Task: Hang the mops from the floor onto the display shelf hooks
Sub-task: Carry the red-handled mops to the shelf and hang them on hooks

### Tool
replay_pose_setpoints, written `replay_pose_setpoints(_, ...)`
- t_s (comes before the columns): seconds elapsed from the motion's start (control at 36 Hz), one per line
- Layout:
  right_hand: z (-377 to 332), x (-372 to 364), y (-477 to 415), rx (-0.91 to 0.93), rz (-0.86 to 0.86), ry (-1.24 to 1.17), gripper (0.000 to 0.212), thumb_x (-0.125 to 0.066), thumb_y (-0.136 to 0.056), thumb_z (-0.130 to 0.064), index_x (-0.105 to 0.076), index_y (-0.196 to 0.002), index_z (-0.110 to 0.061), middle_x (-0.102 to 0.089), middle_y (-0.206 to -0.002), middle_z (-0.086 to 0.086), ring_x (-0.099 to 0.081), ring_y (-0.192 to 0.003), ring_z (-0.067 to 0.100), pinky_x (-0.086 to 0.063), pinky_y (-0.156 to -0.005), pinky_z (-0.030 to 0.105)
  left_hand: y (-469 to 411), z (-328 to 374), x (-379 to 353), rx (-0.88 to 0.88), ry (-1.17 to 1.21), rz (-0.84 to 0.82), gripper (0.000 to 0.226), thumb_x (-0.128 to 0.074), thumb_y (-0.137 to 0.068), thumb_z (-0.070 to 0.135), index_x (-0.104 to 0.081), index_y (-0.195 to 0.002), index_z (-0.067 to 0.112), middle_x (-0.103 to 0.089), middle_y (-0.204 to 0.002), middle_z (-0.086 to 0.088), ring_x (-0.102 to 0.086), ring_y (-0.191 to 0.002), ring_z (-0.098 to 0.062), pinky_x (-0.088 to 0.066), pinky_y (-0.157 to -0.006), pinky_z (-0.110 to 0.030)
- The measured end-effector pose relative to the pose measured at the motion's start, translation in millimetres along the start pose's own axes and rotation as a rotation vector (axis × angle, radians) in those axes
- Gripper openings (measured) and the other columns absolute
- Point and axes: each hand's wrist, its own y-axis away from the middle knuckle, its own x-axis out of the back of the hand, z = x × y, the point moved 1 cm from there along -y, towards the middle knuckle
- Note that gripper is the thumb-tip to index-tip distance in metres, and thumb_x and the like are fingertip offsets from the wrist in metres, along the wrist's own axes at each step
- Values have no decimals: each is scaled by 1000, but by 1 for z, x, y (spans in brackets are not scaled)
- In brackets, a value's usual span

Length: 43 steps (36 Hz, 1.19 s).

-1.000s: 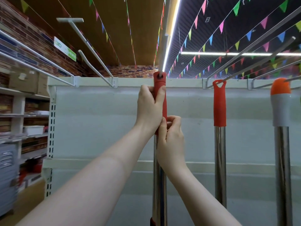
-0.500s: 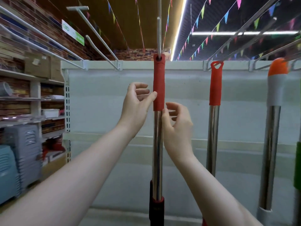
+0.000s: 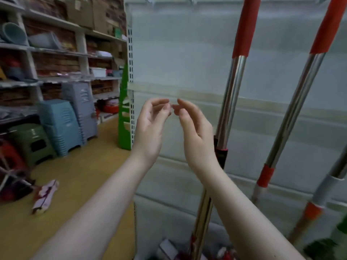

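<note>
Left hand (image 3: 150, 126), right hand (image 3: 195, 132) both empty, fingers loose; red-gripped steel mops (image 3: 235, 72) hang on white display shelf (image 3: 178, 53); floor leftovers unclear.

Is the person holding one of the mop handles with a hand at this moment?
No, the left hand and the right hand are both open and empty, in front of the nearest mop handle.

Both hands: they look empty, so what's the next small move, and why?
Probably lower the left hand and right hand toward the floor at the shelf base for another mop. Both are open and hold nothing, and the red-gripped mop beside the right hand stands against the white panel untouched.
</note>
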Motion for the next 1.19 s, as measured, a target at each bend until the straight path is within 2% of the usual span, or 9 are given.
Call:
replay_pose_setpoints(0.11, 15, -57, 38, -93, -64, -73, 40, -46, -89, -29, -56, -123, -11, -64, -117, 3, -59, -112, 10, -46, -96, 22, 33, -15, 71, 65, -76, 41, 16, -46, -96, 14, -56, -108, 10, -61, -112, -10, -59, -106, -14, -47, -89, -20)
replay_pose_setpoints(0.25, 36, -146, 89, -247, -144, -145, 42, -45, -89, -33, -55, -125, -15, -62, -124, 4, -57, -117, 12, -44, -103, 38, 79, -28, 180, 134, -189, 144, 15, -45, -96, 15, -57, -105, 18, -62, -103, 6, -59, -96, 1, -44, -81, -10)
replay_pose_setpoints(0.39, 52, -243, 146, -408, -212, -193, 47, -43, -90, -37, -53, -129, -13, -62, -123, 0, -56, -115, 7, -45, -102, 31, 124, -40, 293, 253, -315, 282, 15, -46, -96, 19, -57, -102, 26, -61, -104, 9, -58, -99, -1, -44, -84, -11)
replay_pose_setpoints(0.58, 64, -369, 215, -625, -332, -279, 35, -44, -98, -27, -52, -130, -14, -62, -123, -1, -57, -115, 8, -43, -104, 33, 170, -43, 421, 359, -422, 399, 19, -47, -86, 33, -57, -101, 26, -61, -109, 1, -57, -104, -13, -43, -89, -22)
replay_pose_setpoints(0.72, 73, -439, 246, -722, -393, -305, 33, -45, -98, -24, -54, -126, -12, -64, -120, 2, -59, -112, 10, -44, -103, 32, 191, -46, 487, 442, -412, 470, 11, -49, -90, 29, -56, -98, 28, -61, -105, 5, -58, -100, -7, -43, -80, -10)
replay_pose_setpoints(0.81, 86, -478, 258, -760, -421, -301, 29, -44, -98, -21, -58, -121, -8, -66, -114, 7, -62, -108, 14, -46, -100, 34, 196, -56, 524, 476, -403, 548, 14, -48, -85, 35, -56, -95, 29, -61, -102, 10, -59, -97, -4, -43, -78, -9)
replay_pose_setpoints(0.97, 120, -526, 262, -864, -477, -337, 30, -41, -99, -22, -58, -120, -9, -66, -113, 7, -62, -107, 17, -50, -92, 25, 187, -79, 569, 510, -421, 609, 17, -48, -83, 37, -57, -94, 27, -62, -102, 5, -59, -97, -8, -45, -81, -14)
replay_pose_setpoints(1.08, 154, -584, 243, -900, -493, -358, 27, -41, -99, -19, -59, -116, -8, -67, -111, 8, -63, -106, 19, -49, -93, 27, 162, -109, 616, 545, -453, 652, 7, -50, -93, 25, -57, -96, 24, -63, -101, 5, -59, -95, -8, -43, -78, -9)
replay_pose_setpoints(1.19, 197, -646, 210, -920, -518, -402, 26, -42, -99, -19, -59, -116, -9, -67, -112, 7, -63, -105, 16, -49, -92, 24, 116, -151, 663, 568, -465, 690, 12, -51, -87, 34, -55, -96, 27, -63, -103, 2, -59, -95, -7, -42, -76, -8)
